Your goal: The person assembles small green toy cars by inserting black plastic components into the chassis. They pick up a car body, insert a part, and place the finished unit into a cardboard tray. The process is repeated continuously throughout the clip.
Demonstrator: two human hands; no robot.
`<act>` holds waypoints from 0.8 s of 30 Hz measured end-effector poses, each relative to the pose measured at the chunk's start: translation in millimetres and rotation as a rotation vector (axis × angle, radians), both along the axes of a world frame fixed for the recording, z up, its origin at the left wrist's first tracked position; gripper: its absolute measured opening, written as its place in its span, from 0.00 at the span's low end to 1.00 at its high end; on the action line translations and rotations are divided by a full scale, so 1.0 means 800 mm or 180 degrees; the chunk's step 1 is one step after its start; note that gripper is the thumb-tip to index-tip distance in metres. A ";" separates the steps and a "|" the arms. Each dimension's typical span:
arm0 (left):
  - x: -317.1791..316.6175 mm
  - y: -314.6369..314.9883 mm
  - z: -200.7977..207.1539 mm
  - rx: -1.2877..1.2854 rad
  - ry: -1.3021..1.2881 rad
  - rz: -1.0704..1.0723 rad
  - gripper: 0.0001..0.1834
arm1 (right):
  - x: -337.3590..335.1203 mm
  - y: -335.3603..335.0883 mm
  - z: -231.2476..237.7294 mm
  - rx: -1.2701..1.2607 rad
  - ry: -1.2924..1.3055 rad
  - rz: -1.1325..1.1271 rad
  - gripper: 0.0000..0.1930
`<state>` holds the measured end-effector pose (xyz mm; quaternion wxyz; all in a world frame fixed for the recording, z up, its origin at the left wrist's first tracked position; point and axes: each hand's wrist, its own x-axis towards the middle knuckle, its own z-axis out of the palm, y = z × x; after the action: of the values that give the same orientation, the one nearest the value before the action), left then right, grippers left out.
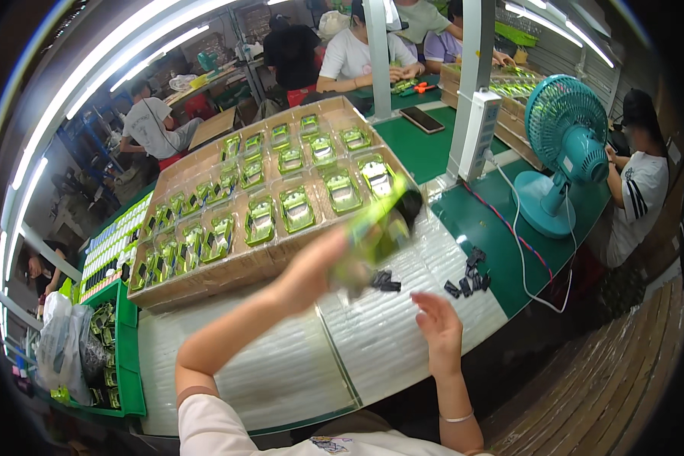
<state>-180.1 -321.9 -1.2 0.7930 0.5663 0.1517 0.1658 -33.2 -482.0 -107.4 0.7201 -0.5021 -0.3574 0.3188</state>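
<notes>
My left hand is closed round a translucent green toy car body. It is held up over the near right edge of the cardboard tray and smeared by motion, with a dark part at its far end. My right hand hangs empty above the table's near edge, fingers apart and slightly bent. Small black plastic parts lie on the white ribbed sheet under the car body. More black parts are scattered to the right. Rows of similar green car bodies fill the cardboard tray.
At the left stands a green bin with car parts and a plastic bag. A teal fan, a white power strip with cords, and a phone are on the green table at the right. Several people work around.
</notes>
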 end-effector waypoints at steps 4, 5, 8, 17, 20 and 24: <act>0.073 0.149 0.056 0.1604 0.0615 0.1280 0.28 | 0.005 -0.013 -0.013 -0.0186 -0.0378 0.0110 0.07; 0.093 0.198 0.061 0.2041 0.0972 0.1659 0.29 | 0.002 -0.012 -0.014 -0.0190 -0.0447 0.0152 0.06; 0.137 0.337 0.064 0.2378 0.1908 0.2030 0.36 | -0.002 -0.008 -0.013 -0.0243 -0.0311 0.0310 0.05; 0.265 0.441 -0.016 0.2723 0.3310 0.3724 0.39 | 0.010 -0.009 -0.027 -0.0382 -0.0290 0.0632 0.07; 0.242 0.461 -0.026 0.3425 0.2969 0.4227 0.29 | 0.011 -0.013 -0.025 -0.0490 -0.0178 0.0642 0.06; 0.185 0.473 -0.021 0.3673 0.4798 0.3261 0.29 | 0.013 -0.019 -0.023 -0.0539 -0.0024 0.0584 0.06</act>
<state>-32.0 56.3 -18.0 -0.0551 0.6800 0.7189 0.1331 -23.1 -497.1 -125.6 0.6416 -0.5275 -0.3763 0.4105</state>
